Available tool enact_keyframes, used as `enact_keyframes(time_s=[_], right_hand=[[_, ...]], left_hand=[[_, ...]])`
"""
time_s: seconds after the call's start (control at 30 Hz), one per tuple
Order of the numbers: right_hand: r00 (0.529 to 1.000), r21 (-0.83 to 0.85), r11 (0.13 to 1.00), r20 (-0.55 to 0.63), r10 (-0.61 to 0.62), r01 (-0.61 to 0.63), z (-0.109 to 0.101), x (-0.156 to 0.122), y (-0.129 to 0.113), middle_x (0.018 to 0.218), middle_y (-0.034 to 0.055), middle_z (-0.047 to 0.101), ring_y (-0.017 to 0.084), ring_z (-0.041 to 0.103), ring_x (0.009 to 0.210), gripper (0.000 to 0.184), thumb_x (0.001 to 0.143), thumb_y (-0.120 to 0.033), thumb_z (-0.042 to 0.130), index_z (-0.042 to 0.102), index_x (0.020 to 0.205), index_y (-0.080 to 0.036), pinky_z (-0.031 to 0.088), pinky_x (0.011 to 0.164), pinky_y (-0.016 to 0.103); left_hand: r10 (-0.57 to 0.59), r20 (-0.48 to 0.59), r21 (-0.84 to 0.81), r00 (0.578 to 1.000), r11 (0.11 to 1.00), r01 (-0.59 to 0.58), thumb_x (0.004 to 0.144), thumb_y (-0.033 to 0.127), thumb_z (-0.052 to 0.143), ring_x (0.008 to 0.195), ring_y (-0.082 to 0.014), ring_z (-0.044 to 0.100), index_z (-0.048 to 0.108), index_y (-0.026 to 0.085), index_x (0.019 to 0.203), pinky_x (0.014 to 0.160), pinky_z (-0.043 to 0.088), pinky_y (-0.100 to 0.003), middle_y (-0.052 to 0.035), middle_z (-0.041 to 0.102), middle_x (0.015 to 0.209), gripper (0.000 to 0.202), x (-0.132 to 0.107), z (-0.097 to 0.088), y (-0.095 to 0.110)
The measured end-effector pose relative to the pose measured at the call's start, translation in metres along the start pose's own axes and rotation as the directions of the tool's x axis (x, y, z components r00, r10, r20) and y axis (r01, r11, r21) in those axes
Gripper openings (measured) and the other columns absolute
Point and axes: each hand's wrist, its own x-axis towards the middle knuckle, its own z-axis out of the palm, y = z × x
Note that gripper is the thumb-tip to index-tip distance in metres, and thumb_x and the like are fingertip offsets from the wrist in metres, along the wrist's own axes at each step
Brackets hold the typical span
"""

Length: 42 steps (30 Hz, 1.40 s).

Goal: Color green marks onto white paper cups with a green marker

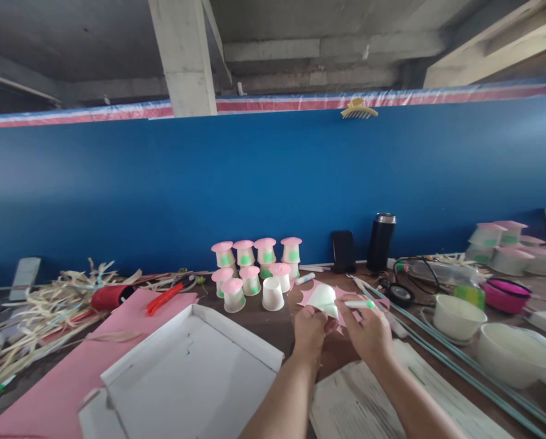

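My left hand (309, 332) is closed on a white paper cup (321, 296), which lies tilted with a bit of green on its side. In my right hand (369, 332) is a white marker pen with a green end (355, 304), held level beside the cup. A pink paper with a jagged edge (306, 297) lies beneath and behind the cup. To the left, several small cups topped with pink discs (249, 280) stand stacked in rows, some with green patches. One white cup without a disc (273, 294) stands in front of them.
A white open box lid (194, 372) and pink sheets (75, 378) cover the left, beside pale strips (48, 305) and red scissors (163, 299). At the back stand a phone (343, 251) and black flask (382, 242). White mugs (459, 318) and blue-green rods (465, 363) lie right.
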Motion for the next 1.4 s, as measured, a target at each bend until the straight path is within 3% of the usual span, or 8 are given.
enact_keyframes(time_s=[0.23,0.47,0.63,0.8,0.97,1.13,1.27,1.4], right_hand=[[1.0,0.009,1.0,-0.004,-0.005,0.005,0.002,-0.0014,0.0006,0.086,0.0057,0.07,0.022,0.062,0.087,0.034,0.083,-0.05,0.048,0.066,0.081,-0.022,0.043,0.077,0.033],[0.999,0.03,0.999,0.046,0.011,-0.012,0.0011,-0.0029,-0.0009,0.079,0.0045,0.07,0.02,0.063,0.077,0.032,0.082,-0.049,0.05,0.066,0.08,-0.021,0.044,0.074,0.031],[1.0,0.007,1.0,-0.011,0.017,-0.017,0.0015,-0.0027,-0.0004,0.087,0.007,0.069,0.024,0.062,0.085,0.036,0.082,-0.051,0.048,0.066,0.082,-0.02,0.043,0.077,0.034],[0.999,0.038,0.999,0.036,-0.023,0.022,0.0041,-0.0031,0.0028,0.077,0.0048,0.069,0.02,0.063,0.076,0.031,0.082,-0.048,0.05,0.065,0.081,-0.021,0.045,0.073,0.032],[0.997,0.005,0.999,-0.053,-0.05,0.05,0.0039,-0.0023,0.0028,0.088,0.0069,0.068,0.022,0.062,0.086,0.031,0.084,-0.047,0.048,0.064,0.083,-0.02,0.044,0.077,0.033],[0.999,0.029,0.999,0.004,-0.035,0.035,0.0032,-0.0031,0.002,0.078,0.0047,0.068,0.02,0.063,0.076,0.03,0.083,-0.047,0.05,0.064,0.08,-0.021,0.045,0.071,0.03],[0.997,0.002,1.0,-0.066,-0.031,0.032,0.0039,-0.0033,0.0028,0.088,0.0066,0.069,0.022,0.062,0.085,0.031,0.083,-0.047,0.049,0.064,0.084,-0.02,0.045,0.077,0.032],[1.0,0.012,1.0,-0.008,-0.015,0.015,0.0031,-0.0027,0.0023,0.078,0.0054,0.069,0.019,0.063,0.073,0.032,0.083,-0.048,0.049,0.064,0.079,-0.02,0.045,0.068,0.028]], left_hand=[[0.048,0.071,-0.007,0.996,0.999,-0.047,0.061,0.014,0.063,0.063,-0.0148,0.059,0.06,0.013,0.064,0.07,0.052,-0.03,-0.0032,0.06,0.062,0.004,-0.0006,-0.0013,-0.0004],[0.054,0.054,-0.001,0.997,0.999,-0.054,0.061,0.014,0.063,0.064,-0.0152,0.06,0.059,0.014,0.06,0.07,0.052,-0.03,-0.0034,0.06,0.062,0.005,-0.0003,-0.0005,-0.0002],[0.049,0.055,-0.013,0.997,0.999,-0.048,0.061,0.015,0.063,0.063,-0.0139,0.059,0.059,0.013,0.063,0.072,0.051,-0.029,-0.0035,0.06,0.063,0.004,0.001,-0.0003,-0.0007],[0.044,0.055,-0.018,0.998,0.999,-0.043,0.06,0.016,0.064,0.063,-0.0138,0.059,0.059,0.013,0.063,0.072,0.051,-0.029,-0.0034,0.06,0.063,0.007,0.0003,0.0003,-0.0001],[0.054,0.06,-0.017,0.997,0.998,-0.053,0.06,0.015,0.063,0.064,-0.0146,0.06,0.058,0.014,0.061,0.071,0.051,-0.029,-0.0035,0.06,0.064,0.006,0.0001,0.0006,0.0002],[0.05,0.057,-0.002,0.997,0.999,-0.05,0.059,0.015,0.064,0.062,-0.0147,0.059,0.057,0.014,0.059,0.069,0.051,-0.03,-0.0026,0.059,0.06,0.007,0.0012,-0.0008,-0.0014],[0.059,0.052,-0.001,0.997,0.998,-0.059,0.059,0.016,0.064,0.061,-0.0139,0.059,0.056,0.015,0.059,0.068,0.051,-0.029,-0.0012,0.058,0.058,0.007,0.0025,-0.0013,-0.0032],[0.051,0.056,0.024,0.997,0.998,-0.053,0.059,0.015,0.064,0.059,-0.0151,0.058,0.059,0.014,0.058,0.064,0.051,-0.029,-0.0022,0.057,0.056,0.005,0.0034,-0.002,-0.0027]])
